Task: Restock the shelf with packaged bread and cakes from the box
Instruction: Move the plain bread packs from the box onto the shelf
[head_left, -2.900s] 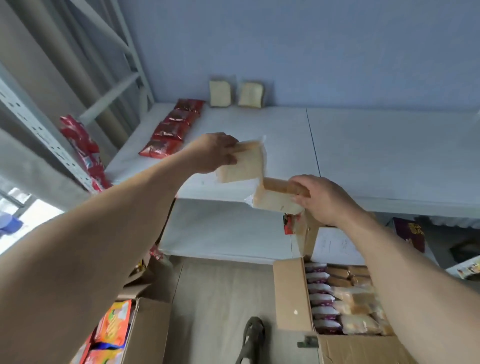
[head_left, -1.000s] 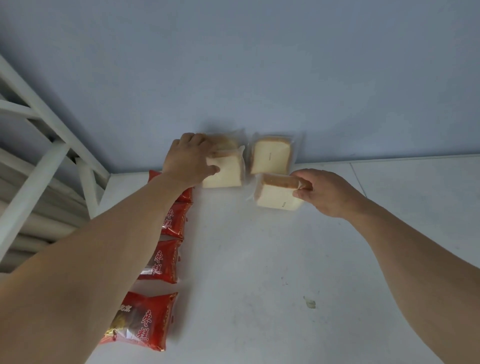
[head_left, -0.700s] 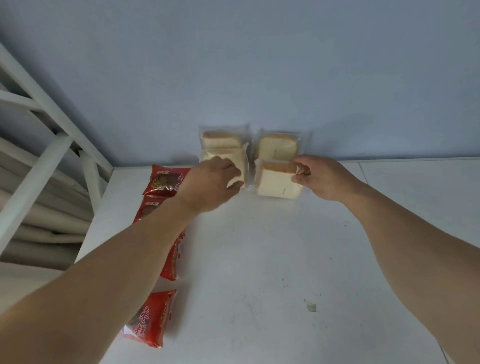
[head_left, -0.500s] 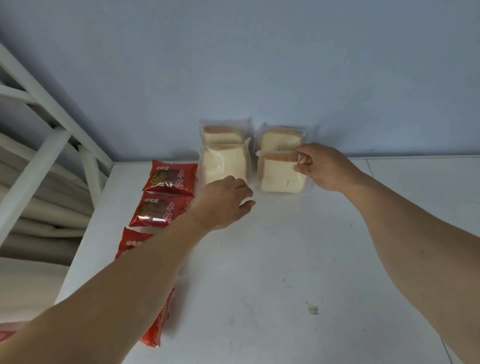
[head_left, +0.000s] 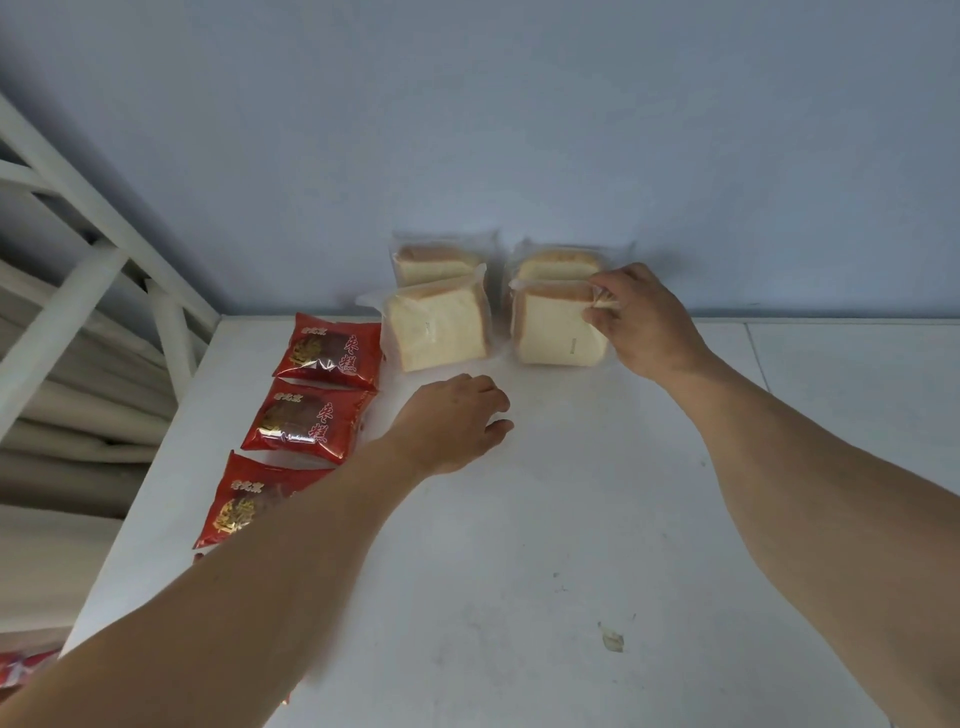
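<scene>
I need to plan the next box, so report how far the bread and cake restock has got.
Done: four bread packs stand at the back of the shelf, the front left pack set down, beside a column of red cake packs. In hand: the right hand pinches the front right pack; the left hand holds nothing. Left: the box is out of view, so unknown.

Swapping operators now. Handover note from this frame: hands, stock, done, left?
Left hand: holds nothing, fingers loosely curled over the shelf.
Right hand: pinches the wrapper of the front right bread pack.
Front left bread pack is down; two more bread packs stand behind at the wall. Red cake packs run in a column at left.
Left: release, fetch more; box not in view.
</scene>
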